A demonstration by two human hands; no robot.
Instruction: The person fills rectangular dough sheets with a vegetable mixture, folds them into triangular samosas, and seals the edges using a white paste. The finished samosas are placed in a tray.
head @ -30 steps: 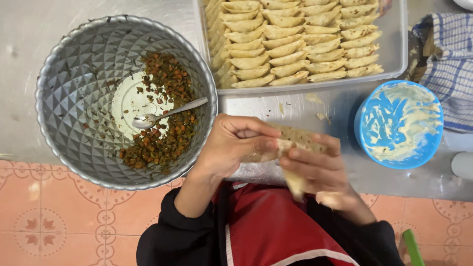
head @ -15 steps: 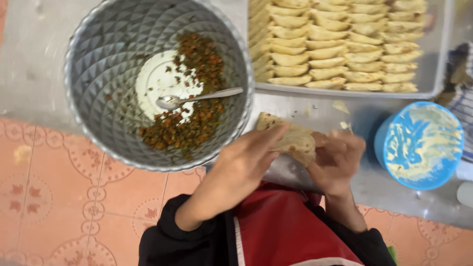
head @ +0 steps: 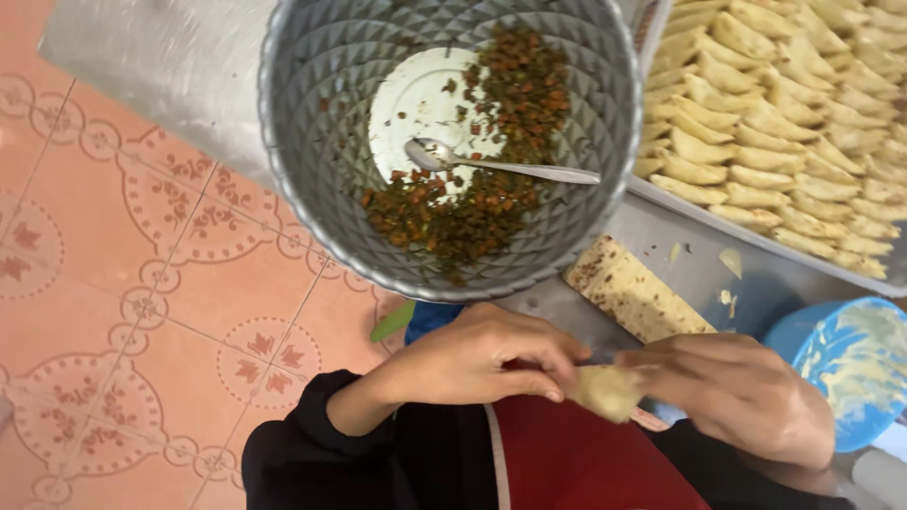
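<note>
**Both hands pinch one small pastry piece; view has slid left since half a second ago**

Left hand [head: 472,359], lower centre of frame: fingers curled, tips gripping the pale folded dough pastry [head: 605,392] from its left side. Right hand [head: 746,392], lower right: fingers closed on the same pastry from the right. Pastry sits between both hands, over the red apron [head: 576,463], below the table edge.

Just above the right hand: stack of flat speckled pastry strips [head: 633,288] lying on the grey metal table [head: 161,66], angled from upper left to lower right. Half a second ago the hands were up at this stack, covering part of it; now they are lower and apart from it, stack fully exposed.

Upper centre: large faceted grey metal bowl [head: 312,161] with brown-orange minced filling [head: 453,208] along its right and lower floor, metal spoon [head: 491,165] lying in it, handle pointing right. Spoon and filling unchanged versus earlier frame.

Upper right: metal tray [head: 718,222] packed with rows of folded pale pastries [head: 784,142]. Right edge, lower: round blue bowl smeared with pale paste [head: 841,364], partly cut off now; earlier it was fully in frame.

Left side: more of the orange patterned tile floor [head: 142,312] shows than before.
</note>
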